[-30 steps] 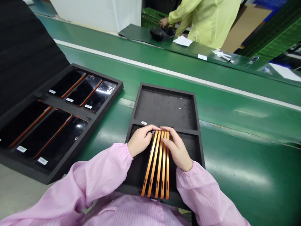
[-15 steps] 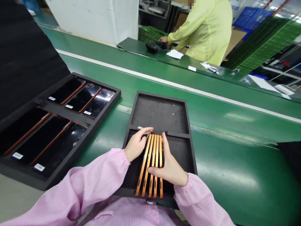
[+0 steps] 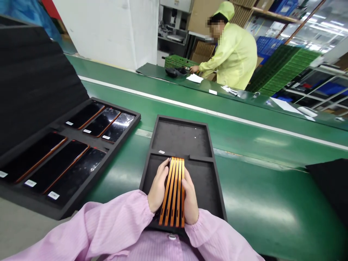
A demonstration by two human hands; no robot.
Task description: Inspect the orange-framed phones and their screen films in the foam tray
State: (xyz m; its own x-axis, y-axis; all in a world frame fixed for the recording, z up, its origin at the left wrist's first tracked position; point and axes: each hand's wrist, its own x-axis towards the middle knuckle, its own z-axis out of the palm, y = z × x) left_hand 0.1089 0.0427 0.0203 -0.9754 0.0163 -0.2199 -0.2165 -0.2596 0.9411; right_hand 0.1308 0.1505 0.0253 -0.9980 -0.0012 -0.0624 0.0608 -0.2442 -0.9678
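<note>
Several phones with orange edges (image 3: pixel 174 192) stand on their long sides, packed side by side like a row of books. They are over the near compartment of a black foam tray (image 3: pixel 216 188). My left hand (image 3: pixel 158 186) presses flat along the left side of the row. Against its right side lies my right hand (image 3: pixel 190 197), so the row is held between both palms. Faces of the inner phones are hidden. Whether the lower edges rest on the tray floor, I cannot tell.
To the left, another black tray (image 3: pixel 114 154) holds several phones lying screen up, with white labels. Tall black foam sheets (image 3: pixel 35 79) rise behind it. A co-worker in yellow (image 3: pixel 236 54) leans over the far side of the green bench (image 3: pixel 258 188). Black foam (image 3: pixel 330 181) sits at the right.
My right hand has shifted from reaching across the phones' top to lying along their right side. The phones are squeezed closer together. The camera view has tilted up a little.
</note>
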